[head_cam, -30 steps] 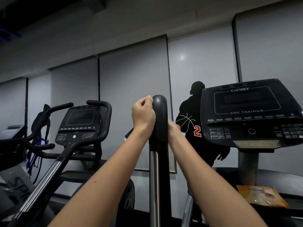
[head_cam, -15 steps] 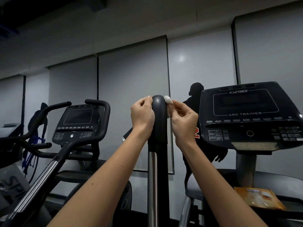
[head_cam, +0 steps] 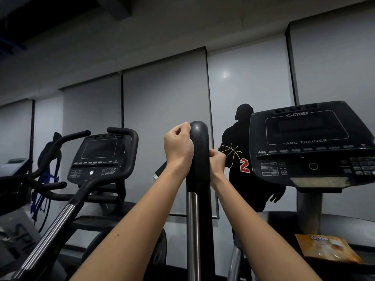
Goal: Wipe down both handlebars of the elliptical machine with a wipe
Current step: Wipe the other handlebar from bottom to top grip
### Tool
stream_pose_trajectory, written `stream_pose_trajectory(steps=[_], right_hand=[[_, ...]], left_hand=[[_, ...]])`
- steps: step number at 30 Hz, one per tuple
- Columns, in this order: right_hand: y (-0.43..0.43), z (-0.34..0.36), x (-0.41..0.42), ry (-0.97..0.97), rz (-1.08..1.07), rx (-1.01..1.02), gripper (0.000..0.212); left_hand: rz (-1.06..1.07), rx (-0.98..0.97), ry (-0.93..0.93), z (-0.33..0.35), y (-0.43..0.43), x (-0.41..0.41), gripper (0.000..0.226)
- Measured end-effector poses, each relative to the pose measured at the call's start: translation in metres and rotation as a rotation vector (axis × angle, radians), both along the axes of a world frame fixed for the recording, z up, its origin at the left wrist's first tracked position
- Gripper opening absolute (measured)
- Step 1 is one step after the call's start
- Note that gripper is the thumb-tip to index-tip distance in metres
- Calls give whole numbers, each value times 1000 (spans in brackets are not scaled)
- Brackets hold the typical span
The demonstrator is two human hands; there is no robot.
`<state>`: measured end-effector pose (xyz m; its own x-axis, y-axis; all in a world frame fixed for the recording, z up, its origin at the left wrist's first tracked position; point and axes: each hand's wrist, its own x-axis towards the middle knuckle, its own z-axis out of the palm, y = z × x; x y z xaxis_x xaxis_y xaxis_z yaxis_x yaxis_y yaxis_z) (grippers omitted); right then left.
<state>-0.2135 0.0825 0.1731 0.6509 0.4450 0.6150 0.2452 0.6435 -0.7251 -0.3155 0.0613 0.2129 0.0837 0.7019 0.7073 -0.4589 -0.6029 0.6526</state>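
The bar (black grip w/ rounded cap) is standing upright at centre, just left of the console. It is being gripped near the top by the L hand, fingers curled vs. its left side, thumb up by the cap. The R hand is being held against the bar's right side, lower down and partly hidden behind it. Fingers are curled, but whether anything is being pinched can't be told. An orange packet is lying below the console.
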Motion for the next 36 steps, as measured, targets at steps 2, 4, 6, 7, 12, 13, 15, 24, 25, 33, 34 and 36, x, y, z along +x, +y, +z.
stream_pose_trajectory(steps=[2,4,6,7,12,13,15,24,25,33,34,36], right_hand=[[-2,-2,-2,115,189,-49,63],[-4,5,1,269,339,-97,49],[-6,18,8,352,373,-106,33],[-8,26,11,331,345,-118,30],[-28,51,21,95,305,-83,24],[-34,55,22,35,319,-53,22],[-47,63,19,-126,296,-19,19],[-95,60,-10,-758,-145,-10,9],[-94,60,-10,-794,-204,2,10],[-60,97,6,-920,-406,-131,16],[-56,101,9,-887,-358,-173,16],[-46,105,13,-820,-256,-234,16]], left_hand=[[-1,-2,-8,0,0,0,18],[0,-4,-16,1,1,1,16],[3,-7,-14,0,1,1,14],[3,-9,-14,0,1,1,14],[-1,-16,-19,0,1,2,17],[-2,-18,-17,0,1,2,17],[-9,-22,-20,0,1,1,18],[-40,-74,-29,2,0,1,23],[-46,-78,-32,2,1,1,22],[-1,-51,-36,2,0,2,31],[-3,-55,-34,2,1,3,32],[-7,-61,-39,2,2,2,35]])
